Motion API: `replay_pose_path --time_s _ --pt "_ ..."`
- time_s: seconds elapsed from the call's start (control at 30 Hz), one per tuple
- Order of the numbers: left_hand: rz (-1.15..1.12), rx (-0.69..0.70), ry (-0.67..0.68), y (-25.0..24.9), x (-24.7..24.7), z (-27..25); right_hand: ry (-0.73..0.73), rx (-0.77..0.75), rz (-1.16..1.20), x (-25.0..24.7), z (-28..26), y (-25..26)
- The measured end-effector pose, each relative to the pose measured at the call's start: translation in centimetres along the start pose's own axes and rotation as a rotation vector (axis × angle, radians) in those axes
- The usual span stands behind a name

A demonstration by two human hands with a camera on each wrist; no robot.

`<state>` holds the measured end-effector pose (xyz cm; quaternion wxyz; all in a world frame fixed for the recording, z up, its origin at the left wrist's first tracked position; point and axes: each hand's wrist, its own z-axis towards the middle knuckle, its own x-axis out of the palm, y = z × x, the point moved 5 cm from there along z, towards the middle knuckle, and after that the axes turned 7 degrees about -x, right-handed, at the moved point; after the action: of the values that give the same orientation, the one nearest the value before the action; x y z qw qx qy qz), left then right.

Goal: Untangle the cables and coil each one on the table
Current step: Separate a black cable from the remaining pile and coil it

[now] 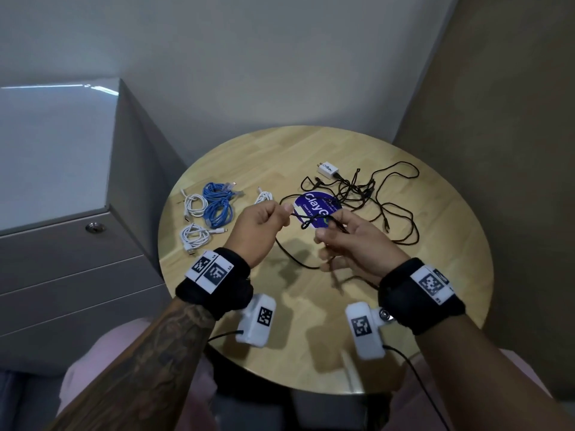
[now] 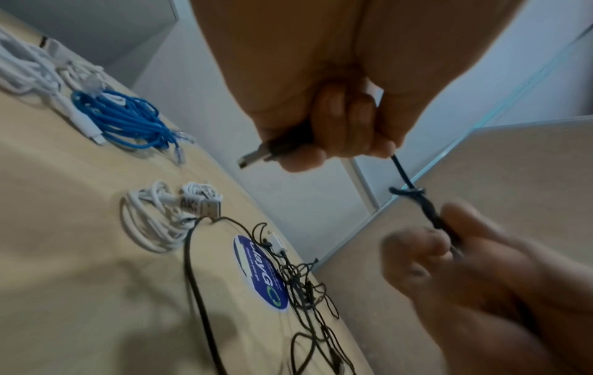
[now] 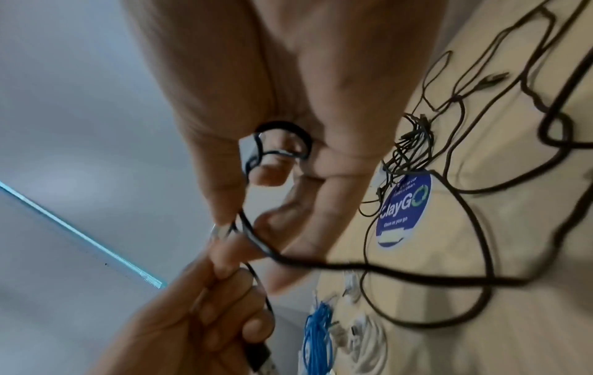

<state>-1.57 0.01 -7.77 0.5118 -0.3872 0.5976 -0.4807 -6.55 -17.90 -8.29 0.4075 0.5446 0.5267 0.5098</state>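
Note:
Above the round wooden table point(image 1: 441, 275) both hands hold one black cable point(image 1: 303, 217). My left hand point(image 1: 281, 214) grips its USB plug point(image 2: 253, 158) in curled fingers and pinches the cord just past it. A small knot point(image 2: 411, 191) sits in the short stretch between the hands. My right hand point(image 1: 326, 230) pinches the cable right beyond the knot, with a loop point(image 3: 282, 142) against its palm. The rest of the cable trails down to a black tangle point(image 1: 364, 194) at the table's back right.
Coiled blue cables point(image 1: 217, 203) and white coils point(image 1: 194, 237) lie at the table's left. A white charger point(image 1: 328, 169) sits at the back, a round blue sticker point(image 1: 317, 209) in the middle. A grey cabinet point(image 1: 62, 181) stands close on the left, walls behind and right.

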Motion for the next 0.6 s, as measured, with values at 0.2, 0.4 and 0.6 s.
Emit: replay_pose_path --time_s 0.2,0.4,0.6 --pt "-0.197 -0.138 -0.149 0.7 -3.6 1.3 -0.226 -0.112 -0.491 -5.3 -0.4 3.0" --pt "-0.776 -0.392 -0.024 1.7 -6.2 2.2 -0.491 -0.164 -0.73 -8.8 -0.3 3.7" --pt "-1.088 -0.399 0.111 1.9 -8.6 2.5 -0.502 -0.025 -0.951 -11.2 0.6 2.5"
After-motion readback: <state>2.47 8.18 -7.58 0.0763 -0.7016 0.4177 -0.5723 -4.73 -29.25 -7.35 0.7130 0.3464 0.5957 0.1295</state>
